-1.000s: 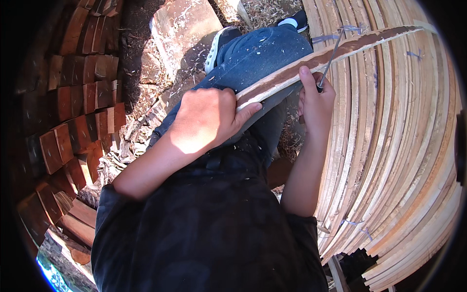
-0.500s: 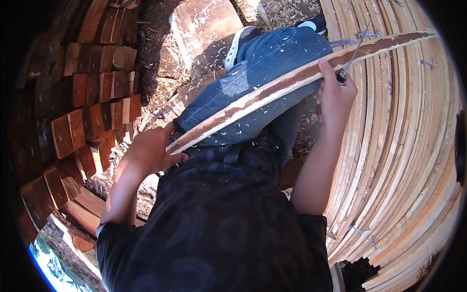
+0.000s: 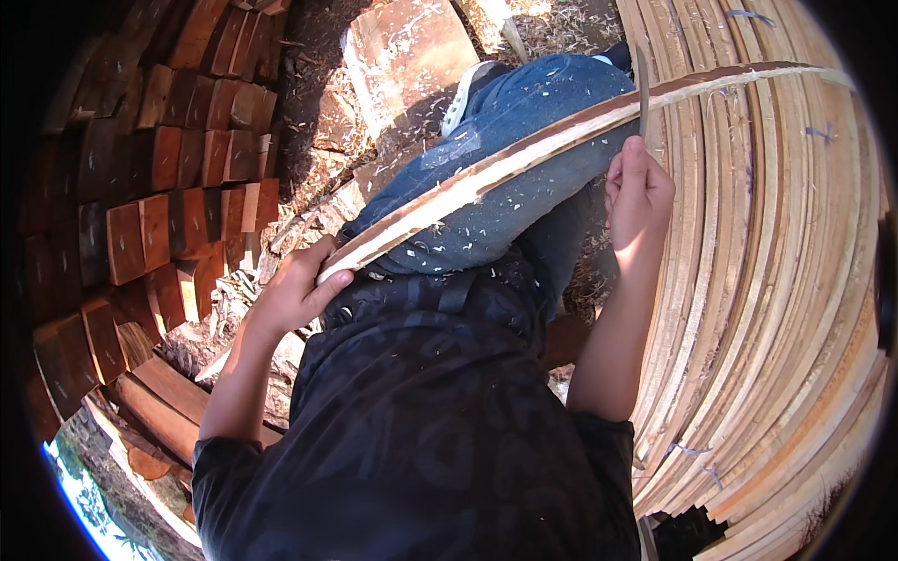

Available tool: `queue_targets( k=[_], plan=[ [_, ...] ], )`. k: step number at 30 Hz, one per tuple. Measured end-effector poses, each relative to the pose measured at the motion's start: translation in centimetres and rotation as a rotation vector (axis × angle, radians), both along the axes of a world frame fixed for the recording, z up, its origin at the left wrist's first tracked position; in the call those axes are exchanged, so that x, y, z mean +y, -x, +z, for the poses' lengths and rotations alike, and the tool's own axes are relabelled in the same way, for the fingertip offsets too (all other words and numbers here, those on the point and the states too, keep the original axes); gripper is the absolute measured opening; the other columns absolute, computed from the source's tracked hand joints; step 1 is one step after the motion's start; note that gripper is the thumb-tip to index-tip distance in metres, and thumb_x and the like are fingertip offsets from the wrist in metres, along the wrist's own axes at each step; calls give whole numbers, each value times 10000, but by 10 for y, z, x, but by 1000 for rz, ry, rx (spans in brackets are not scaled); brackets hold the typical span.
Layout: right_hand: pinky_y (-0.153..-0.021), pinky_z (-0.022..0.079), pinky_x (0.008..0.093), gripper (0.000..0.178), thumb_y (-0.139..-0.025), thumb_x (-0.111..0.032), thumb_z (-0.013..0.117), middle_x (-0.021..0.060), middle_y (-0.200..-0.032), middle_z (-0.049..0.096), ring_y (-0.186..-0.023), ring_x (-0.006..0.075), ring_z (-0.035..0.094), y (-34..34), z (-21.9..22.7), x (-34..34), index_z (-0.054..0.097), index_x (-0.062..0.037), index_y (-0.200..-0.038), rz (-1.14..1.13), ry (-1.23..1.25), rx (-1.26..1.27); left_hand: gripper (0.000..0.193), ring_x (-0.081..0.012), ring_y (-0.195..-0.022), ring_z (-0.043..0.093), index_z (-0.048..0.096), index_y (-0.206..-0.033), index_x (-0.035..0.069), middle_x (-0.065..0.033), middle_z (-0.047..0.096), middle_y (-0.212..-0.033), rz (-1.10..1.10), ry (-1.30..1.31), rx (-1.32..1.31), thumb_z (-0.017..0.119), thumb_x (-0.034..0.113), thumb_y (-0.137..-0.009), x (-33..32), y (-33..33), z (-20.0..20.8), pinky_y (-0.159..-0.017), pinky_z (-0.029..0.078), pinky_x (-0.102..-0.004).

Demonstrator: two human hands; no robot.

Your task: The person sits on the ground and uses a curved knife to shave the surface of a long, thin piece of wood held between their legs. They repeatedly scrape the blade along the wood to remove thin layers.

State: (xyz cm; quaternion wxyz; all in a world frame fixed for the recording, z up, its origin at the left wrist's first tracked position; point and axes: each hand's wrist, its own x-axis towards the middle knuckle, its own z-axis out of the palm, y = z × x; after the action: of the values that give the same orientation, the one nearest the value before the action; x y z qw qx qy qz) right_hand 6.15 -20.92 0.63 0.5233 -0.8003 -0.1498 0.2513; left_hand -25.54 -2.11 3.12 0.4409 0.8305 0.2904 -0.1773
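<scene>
A long, narrow wooden strip [image 3: 486, 180], pale with a brown bark-like edge, lies slantwise across my jeans-clad leg [image 3: 486, 224]. My left hand [image 3: 297, 288] grips its lower left end, thumb on the near side and fingers on the far side. Just below the strip, toward its right part, my right hand [image 3: 641, 187] is closed round the handle of a knife. The knife blade [image 3: 643, 89] points away from me and crosses the strip. Its handle is mostly hidden in my fist. Small shavings dot the jeans.
Rows of stacked reddish-brown wood blocks [image 3: 168, 220] fill the left side. Many long pale wood strips [image 3: 739, 280] lie side by side on the right, some with bits of blue tie. Ahead, a flat wooden board [image 3: 412, 61] rests on ground strewn with shavings.
The strip has been turned about its length: its pale face now shows where the brown one did. My right fingers have left the strip, and the knife blade has swung from slanting to nearly upright.
</scene>
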Motion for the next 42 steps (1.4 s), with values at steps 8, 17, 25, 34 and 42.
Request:
queue_targets(
  k=[8, 17, 25, 34, 42],
  plan=[
    [-442, 386, 379, 472, -869, -433, 617, 195, -485, 454, -443, 367, 485, 44, 6, -9, 587, 0, -683, 263, 280, -267, 430, -207, -701, 543, 572, -1090, -52, -156, 584, -755, 66, 352, 15, 632, 313, -870, -3, -22, 5, -660, 447, -337],
    [-475, 419, 427, 546, -829, -524, 624, 204, -520, 518, -523, 393, 560, -16, 1, -22, 624, 6, -700, 186, 575, -539, 347, -203, -675, 528, 568, -1021, -58, -155, 561, -741, 92, 305, -25, 619, 256, -882, -22, -26, -14, -653, 443, -335],
    [-472, 445, 425, 577, -829, -551, 606, 197, -521, 544, -511, 391, 571, -1, 10, -19, 593, -7, -638, 268, 551, -539, 327, -253, -655, 540, 567, -933, -42, -165, 546, -694, 96, 283, -8, 603, 279, -884, -21, -37, -15, -649, 444, -352],
    [-447, 456, 404, 626, -790, -623, 594, 170, -496, 545, -490, 359, 579, -13, 15, -11, 584, -31, -588, 366, 657, -709, 315, -400, -599, 542, 556, -919, -36, -216, 517, -640, 93, 147, 16, 605, 273, -877, -30, -46, -19, -574, 429, -401],
    [-525, 485, 396, 678, -790, -667, 560, 167, -558, 590, -563, 340, 618, -58, 19, -27, 687, -1, -765, 206, 777, -689, 311, -412, -629, 571, 559, -923, -38, -238, 529, -648, 74, 110, 6, 612, 265, -876, -29, -54, -18, -580, 438, -414]
  ],
)
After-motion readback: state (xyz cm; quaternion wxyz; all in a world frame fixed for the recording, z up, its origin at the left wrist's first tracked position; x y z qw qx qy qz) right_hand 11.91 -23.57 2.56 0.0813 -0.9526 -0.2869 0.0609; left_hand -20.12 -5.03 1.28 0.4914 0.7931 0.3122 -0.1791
